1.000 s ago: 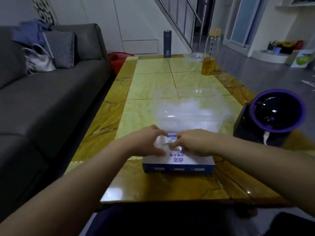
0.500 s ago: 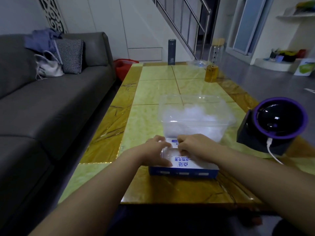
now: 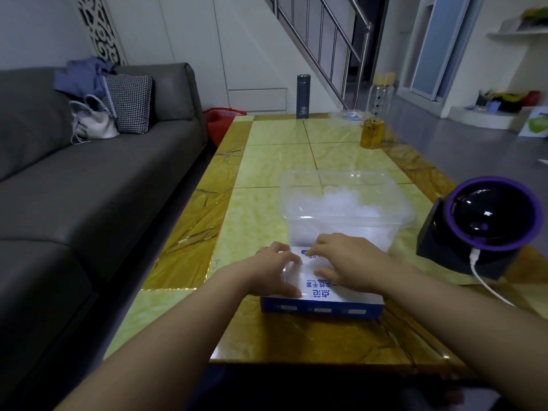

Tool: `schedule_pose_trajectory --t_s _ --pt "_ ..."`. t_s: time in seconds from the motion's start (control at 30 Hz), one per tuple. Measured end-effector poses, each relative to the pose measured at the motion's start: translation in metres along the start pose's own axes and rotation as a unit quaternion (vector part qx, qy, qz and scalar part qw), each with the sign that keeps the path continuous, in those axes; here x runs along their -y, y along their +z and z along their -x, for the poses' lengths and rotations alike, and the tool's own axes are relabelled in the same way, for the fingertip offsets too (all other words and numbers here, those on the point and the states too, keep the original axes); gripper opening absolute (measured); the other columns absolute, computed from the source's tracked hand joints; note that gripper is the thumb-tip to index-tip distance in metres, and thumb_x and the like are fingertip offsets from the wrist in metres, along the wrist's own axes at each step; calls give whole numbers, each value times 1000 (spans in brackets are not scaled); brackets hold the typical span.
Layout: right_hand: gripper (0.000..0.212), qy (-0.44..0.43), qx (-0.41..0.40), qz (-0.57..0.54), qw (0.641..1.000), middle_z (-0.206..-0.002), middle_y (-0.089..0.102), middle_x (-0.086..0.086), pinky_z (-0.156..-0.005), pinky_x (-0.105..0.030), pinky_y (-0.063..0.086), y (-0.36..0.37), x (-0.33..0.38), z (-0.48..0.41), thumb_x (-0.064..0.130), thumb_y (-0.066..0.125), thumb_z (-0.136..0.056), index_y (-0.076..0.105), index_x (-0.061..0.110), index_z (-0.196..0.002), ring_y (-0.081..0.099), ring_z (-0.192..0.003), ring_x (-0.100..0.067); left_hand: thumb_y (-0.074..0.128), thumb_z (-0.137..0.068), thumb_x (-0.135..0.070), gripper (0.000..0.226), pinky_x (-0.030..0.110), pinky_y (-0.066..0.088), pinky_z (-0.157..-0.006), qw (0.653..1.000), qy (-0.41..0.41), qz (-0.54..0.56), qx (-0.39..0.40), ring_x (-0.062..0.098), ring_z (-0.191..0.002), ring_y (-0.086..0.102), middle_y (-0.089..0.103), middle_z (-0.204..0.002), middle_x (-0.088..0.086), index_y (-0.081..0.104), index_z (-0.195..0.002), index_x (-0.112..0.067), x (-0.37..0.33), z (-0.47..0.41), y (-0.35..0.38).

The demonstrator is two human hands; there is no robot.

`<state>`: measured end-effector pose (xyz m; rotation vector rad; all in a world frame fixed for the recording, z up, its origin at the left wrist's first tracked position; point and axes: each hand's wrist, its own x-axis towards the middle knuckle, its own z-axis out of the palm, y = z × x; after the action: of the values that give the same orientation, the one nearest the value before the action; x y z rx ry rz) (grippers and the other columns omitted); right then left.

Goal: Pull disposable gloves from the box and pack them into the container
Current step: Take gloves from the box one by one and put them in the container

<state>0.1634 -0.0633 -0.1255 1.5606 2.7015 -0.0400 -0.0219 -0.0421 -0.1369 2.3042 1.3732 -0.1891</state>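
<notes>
A flat blue-and-white glove box [image 3: 323, 305] lies near the table's front edge. My left hand [image 3: 274, 272] rests on its left end, fingers bent and pressing on the top. My right hand [image 3: 348, 261] lies over the box's opening, with its fingers curled down and pinching thin pale glove film [image 3: 308, 266] against the thumb. Directly behind the box stands a clear plastic container [image 3: 404, 216], open at the top. A heap of crumpled white gloves [image 3: 341, 203] fills its bottom. The opening itself is mostly hidden by my hands.
A black device with a purple ring [image 3: 486, 223] and a white cable [image 3: 489, 287] sits to the right of the container. At the far end of the yellow marble table [image 3: 267, 173] are a dark flask [image 3: 302, 96] and an amber jar [image 3: 372, 134]. A grey sofa [image 3: 89, 188] runs along the left.
My head has moved, so the table sits lower and larger in view. Both hands remain on the box top; my right thumb has spread away from the fingers.
</notes>
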Motion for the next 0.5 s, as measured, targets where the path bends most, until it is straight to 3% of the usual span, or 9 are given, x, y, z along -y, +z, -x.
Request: schedule_pose_trajectory --t_s 0.1,0.2,0.37,0.5 --pt "21 13 -27 8 1000 -113 59 7 -76 -30 44 2 1 -1 29 49 -96 65 26 -109 51 -104 -15 67 -83 -45 76 43 27 -112 1000 -4 1 5 24 -143 16 11 -157 -4 29 -146 -29 -2 1 -1" --pt "16 20 -83 -32 996 -103 59 7 -72 -29 42 -12 3 -2 27 48 -97 64 22 -99 54 -98 -15 68 -83 -45 78 43 27 -113 1000 -5 0 4 24 -143 17 11 -157 -4 28 -147 -28 -2 2 -2" --pt "12 60 -282 -129 949 -94 63 0 -73 -31 44 -74 -9 3 18 56 -94 66 12 -96 55 -84 -16 68 -82 -46 83 43 27 -114 1000 -4 -8 5 24 -141 20 14 -156 -2 24 -149 -23 -4 3 -4" --pt "14 52 -306 -110 944 -91 62 3 -77 -27 45 -115 -20 10 20 58 -93 69 12 -97 52 -84 -10 73 -77 -47 88 32 38 -106 993 -10 106 -51 19 -131 39 33 -149 -1 26 -147 -20 -12 15 -15"
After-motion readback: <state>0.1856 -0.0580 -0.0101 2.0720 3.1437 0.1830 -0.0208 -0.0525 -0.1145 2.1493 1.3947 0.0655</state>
